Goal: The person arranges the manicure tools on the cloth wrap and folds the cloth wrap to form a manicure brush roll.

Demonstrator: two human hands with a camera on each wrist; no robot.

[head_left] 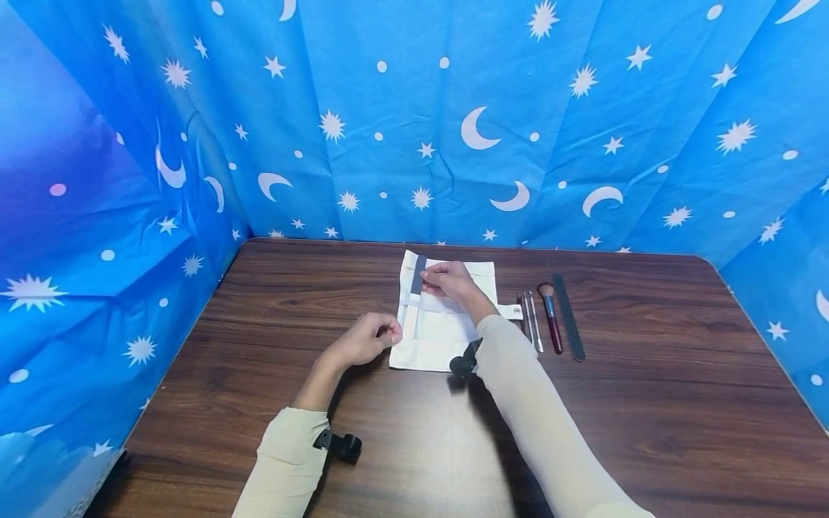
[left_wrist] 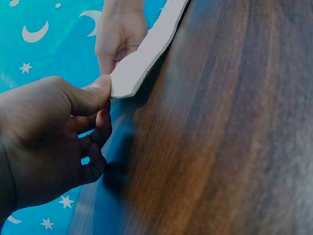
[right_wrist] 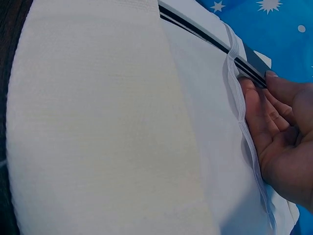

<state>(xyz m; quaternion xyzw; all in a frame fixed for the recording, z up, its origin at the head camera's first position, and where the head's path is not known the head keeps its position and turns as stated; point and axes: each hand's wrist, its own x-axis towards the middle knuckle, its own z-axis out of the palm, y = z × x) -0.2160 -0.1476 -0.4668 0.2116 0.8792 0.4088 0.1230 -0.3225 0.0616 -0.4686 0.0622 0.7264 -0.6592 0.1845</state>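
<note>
A white fabric pouch (head_left: 430,356) lies spread out on the table, with an elastic band (right_wrist: 241,112) running across it. Along its left side a nail buffer (head_left: 419,277), dark grey at the top and white below, passes under that band. My right hand (head_left: 453,280) pinches the buffer's upper part between thumb and fingers; the right wrist view shows its layered black and white edge. At the pouch's lower left edge my left hand (head_left: 365,338) pinches the fabric between thumb and forefinger, and the left wrist view shows that corner slightly raised.
Right of the pouch lie several slim metal tools (head_left: 532,320), a makeup brush (head_left: 553,320) with a dark red handle, and a long dark nail file (head_left: 570,316). A snap strap (head_left: 514,311) sticks out from the pouch. Blue star-patterned cloth (head_left: 401,108) hangs behind the wooden table (head_left: 680,374).
</note>
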